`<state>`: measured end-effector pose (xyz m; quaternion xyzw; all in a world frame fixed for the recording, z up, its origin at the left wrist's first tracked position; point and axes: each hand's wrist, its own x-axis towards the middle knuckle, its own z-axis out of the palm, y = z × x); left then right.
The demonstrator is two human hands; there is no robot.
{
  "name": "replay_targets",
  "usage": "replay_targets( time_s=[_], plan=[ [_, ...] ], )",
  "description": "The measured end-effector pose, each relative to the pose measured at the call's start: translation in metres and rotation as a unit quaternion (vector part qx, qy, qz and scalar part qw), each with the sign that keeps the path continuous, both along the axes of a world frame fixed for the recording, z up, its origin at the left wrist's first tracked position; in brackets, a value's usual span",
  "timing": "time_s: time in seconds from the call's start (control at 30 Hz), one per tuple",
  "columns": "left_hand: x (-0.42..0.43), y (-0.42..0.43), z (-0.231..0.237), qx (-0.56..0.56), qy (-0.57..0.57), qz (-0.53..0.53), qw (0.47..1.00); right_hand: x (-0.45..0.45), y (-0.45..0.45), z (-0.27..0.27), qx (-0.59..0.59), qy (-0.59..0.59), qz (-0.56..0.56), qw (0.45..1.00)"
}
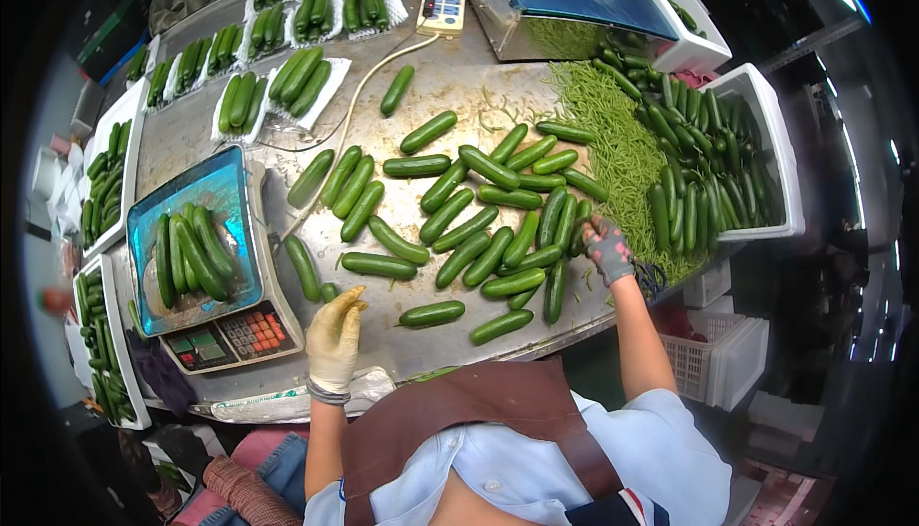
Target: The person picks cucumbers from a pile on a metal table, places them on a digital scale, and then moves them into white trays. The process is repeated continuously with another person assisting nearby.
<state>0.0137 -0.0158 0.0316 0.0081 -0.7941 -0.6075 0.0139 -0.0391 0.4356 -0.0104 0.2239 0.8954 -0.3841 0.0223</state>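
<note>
My left hand, in a pale rubber glove, hovers right of the digital scale, fingers bent, just by the end of a small cucumber. Whether it touches that cucumber is unclear. On the scale's blue tray lie several cucumbers. My right hand, in a grey patterned fingerless glove, has its fingertips at a dark cucumber on the right edge of the loose pile; a firm hold cannot be made out. Many loose cucumbers are spread over the metal table between my hands.
A heap of green beans borders the cucumbers stacked at a white foam box. Scissors lie near my right wrist. Netted cucumber packs and a power strip with its cord are at the back. Foam boxes line the left.
</note>
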Motion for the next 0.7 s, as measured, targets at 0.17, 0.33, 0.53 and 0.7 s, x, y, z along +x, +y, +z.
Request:
replay_targets(
  time_s=[0.17,0.33,0.53,0.7],
  plan=[
    [-0.005,0.014,0.003,-0.014,-0.024,-0.051,0.998,0.044,-0.038,-0.029,0.064,0.056,0.01,0.996],
    [-0.012,0.029,0.009,-0.028,-0.012,-0.068,0.997,0.046,-0.031,-0.023,-0.016,0.067,0.023,0.997],
    [-0.023,0.039,0.016,-0.037,-0.011,-0.064,0.997,0.032,-0.066,-0.001,0.048,0.108,0.14,0.983],
    [-0.026,0.051,0.013,-0.037,-0.01,-0.101,0.994,0.011,-0.117,0.009,0.031,0.161,0.213,0.963]
  ],
)
